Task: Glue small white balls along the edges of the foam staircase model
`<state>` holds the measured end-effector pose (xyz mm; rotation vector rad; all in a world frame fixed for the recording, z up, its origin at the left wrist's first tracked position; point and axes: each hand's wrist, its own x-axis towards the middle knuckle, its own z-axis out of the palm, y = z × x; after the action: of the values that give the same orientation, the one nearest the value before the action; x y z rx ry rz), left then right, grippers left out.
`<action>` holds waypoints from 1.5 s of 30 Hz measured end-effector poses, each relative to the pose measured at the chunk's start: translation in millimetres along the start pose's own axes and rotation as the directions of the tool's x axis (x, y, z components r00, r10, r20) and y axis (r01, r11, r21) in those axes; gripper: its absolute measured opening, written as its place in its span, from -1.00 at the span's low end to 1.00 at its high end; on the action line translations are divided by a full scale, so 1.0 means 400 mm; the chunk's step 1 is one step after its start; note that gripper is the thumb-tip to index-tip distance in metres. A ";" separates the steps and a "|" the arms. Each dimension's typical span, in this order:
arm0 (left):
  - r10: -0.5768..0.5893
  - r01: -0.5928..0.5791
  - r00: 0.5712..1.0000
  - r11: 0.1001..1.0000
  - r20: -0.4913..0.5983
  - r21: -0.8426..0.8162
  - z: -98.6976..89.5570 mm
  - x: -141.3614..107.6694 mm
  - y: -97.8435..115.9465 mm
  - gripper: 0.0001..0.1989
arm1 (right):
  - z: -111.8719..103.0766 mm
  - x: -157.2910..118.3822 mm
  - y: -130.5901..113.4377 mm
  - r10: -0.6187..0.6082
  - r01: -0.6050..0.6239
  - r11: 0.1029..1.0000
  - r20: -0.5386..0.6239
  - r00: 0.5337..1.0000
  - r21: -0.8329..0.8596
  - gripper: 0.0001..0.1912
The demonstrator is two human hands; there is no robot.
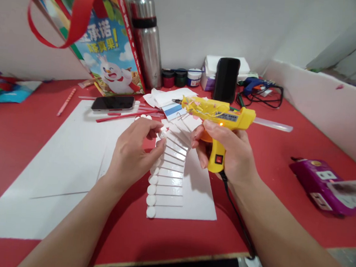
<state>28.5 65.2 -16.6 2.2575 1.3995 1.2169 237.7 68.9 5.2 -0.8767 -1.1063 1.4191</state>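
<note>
My right hand is wrapped round the handle of a yellow hot glue gun, its nozzle pointing left and its small light glowing orange. A clear glue stick sticks out of its back. With thumb and fingertips, my left hand pinches a small white disc at the upper left of a white card. Down the card's left edge runs a column of white discs, each beside a thin grey stick. The upper discs are partly hidden behind my left hand.
A large white sheet covers the table's left, with a phone and red sticks at its top. Behind stand a gift bag, steel flask, paint jars and a black phone. A purple pouch lies right.
</note>
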 end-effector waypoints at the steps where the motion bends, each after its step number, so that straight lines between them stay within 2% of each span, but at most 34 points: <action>1: 0.004 -0.004 1.000 1.000 0.000 -0.003 0.000 0.000 0.000 -0.73 | -0.001 0.000 0.000 -0.004 0.003 1.000 0.008 1.000 0.005 -0.71; 12: -0.094 0.094 0.996 0.983 0.008 -0.157 0.000 0.010 -0.008 -0.83 | -0.001 -0.001 0.002 -0.007 0.007 1.000 0.019 1.000 0.013 -0.71; 18: -0.213 0.208 0.977 0.946 0.005 -0.250 0.003 0.017 -0.006 -0.90 | 0.000 0.001 0.003 -0.011 0.011 1.000 0.015 1.000 0.026 -0.71; 26: -0.204 0.206 0.979 0.970 0.025 -0.132 0.005 0.025 0.001 -0.92 | 0.004 -0.002 -0.001 -0.015 0.015 1.000 0.016 1.000 0.010 -0.66; 33: -0.161 0.164 0.986 0.985 0.041 -0.059 0.010 0.024 -0.004 -0.89 | 0.003 0.000 0.000 -0.027 0.026 0.999 0.030 0.999 0.031 -0.70; 45: -0.150 0.151 0.986 0.989 0.076 -0.006 0.004 0.028 0.006 -0.86 | 0.001 0.000 0.001 -0.029 0.028 0.999 0.036 0.999 0.039 -0.72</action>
<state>33.5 73.3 -10.3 2.1227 1.4998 1.0788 237.1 68.6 5.2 -0.8077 -1.1112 1.4332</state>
